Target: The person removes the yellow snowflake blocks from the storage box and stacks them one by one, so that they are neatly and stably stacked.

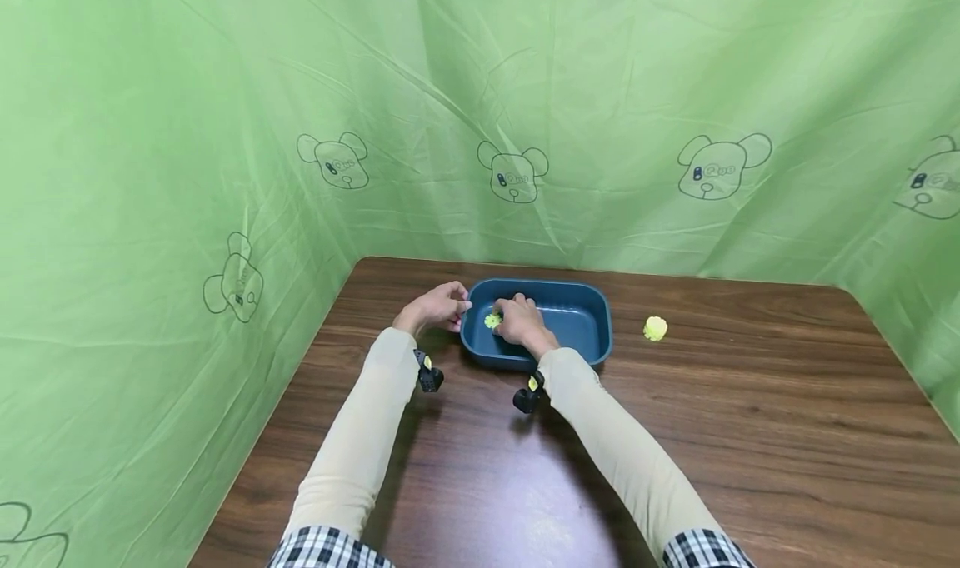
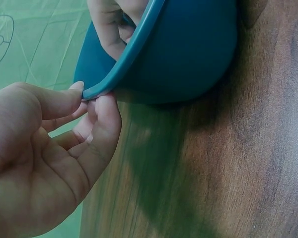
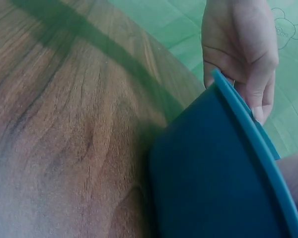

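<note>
A dark blue rectangular basin (image 1: 577, 322) stands on the wooden table. My left hand (image 1: 437, 307) pinches its left rim between thumb and fingers; the left wrist view shows this hand (image 2: 54, 148) at the rim (image 2: 139, 44) up close. Inside the basin, toward its left end, my right hand (image 1: 522, 322) reaches down with curled fingers. A small yellow-green flower-shaped piece (image 1: 492, 321) shows at its thumb and index finger, which appear to pinch it. In the right wrist view the basin wall (image 3: 208, 168) hides most of that hand (image 3: 295, 178).
Another pale yellow, scalloped piece (image 1: 656, 328) lies on the table (image 1: 750, 401) to the right of the basin. Green curtains (image 1: 600, 93) printed with bear faces hang behind and along the left side. A black camera (image 1: 527, 395) is strapped to the right wrist.
</note>
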A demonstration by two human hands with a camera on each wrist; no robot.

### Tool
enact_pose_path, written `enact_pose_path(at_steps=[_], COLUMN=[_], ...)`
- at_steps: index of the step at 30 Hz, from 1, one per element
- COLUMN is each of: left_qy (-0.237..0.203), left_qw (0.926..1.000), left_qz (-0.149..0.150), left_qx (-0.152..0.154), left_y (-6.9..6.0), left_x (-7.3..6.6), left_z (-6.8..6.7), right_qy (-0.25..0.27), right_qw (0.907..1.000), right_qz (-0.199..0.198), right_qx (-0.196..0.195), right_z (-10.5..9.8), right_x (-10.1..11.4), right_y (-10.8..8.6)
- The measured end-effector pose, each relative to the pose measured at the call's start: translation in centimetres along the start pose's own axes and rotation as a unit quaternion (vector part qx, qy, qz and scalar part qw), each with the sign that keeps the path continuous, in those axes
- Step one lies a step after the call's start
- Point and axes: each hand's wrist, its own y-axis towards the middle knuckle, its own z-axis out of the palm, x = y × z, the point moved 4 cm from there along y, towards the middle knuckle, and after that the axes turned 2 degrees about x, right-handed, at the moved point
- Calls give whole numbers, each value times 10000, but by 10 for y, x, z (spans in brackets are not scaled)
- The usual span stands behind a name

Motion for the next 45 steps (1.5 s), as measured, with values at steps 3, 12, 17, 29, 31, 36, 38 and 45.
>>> enact_pose_path(at_steps=[3,12,17,29,31,36,38,45], left_qy=[10,30,-24,-47,-71,-105,-111,-65], left_qw=[10000,10000,10000,10000,10000,9999,9999,10000], left_qz=[6,-1,7,7,10,11,6,-7], left_qx=[7,22,44,34,40,33,35,37], left_y=[0,0,1,4,4,4,3,2], left_x=[0,2,1,2,2,3,3,2], left_z=[0,1,1,0,-1,-1,-1,0], right_qy=[-46,19,646,2544,2652,2675,2692,2728], right_qw=[10000,10000,9977,9671,9642,9634,9628,9616], right_qz=[4,22,-181,25,46,46,52,71], right_qx=[12,-52,117,57,16,-167,-223,-285], right_z=[-1,-5,-8,-26,-28,-36,-39,-49], right_x=[-1,-5,-8,-24,-28,-37,-40,-50], right_y=[-2,-5,-4,-19,-22,-28,-31,-46])
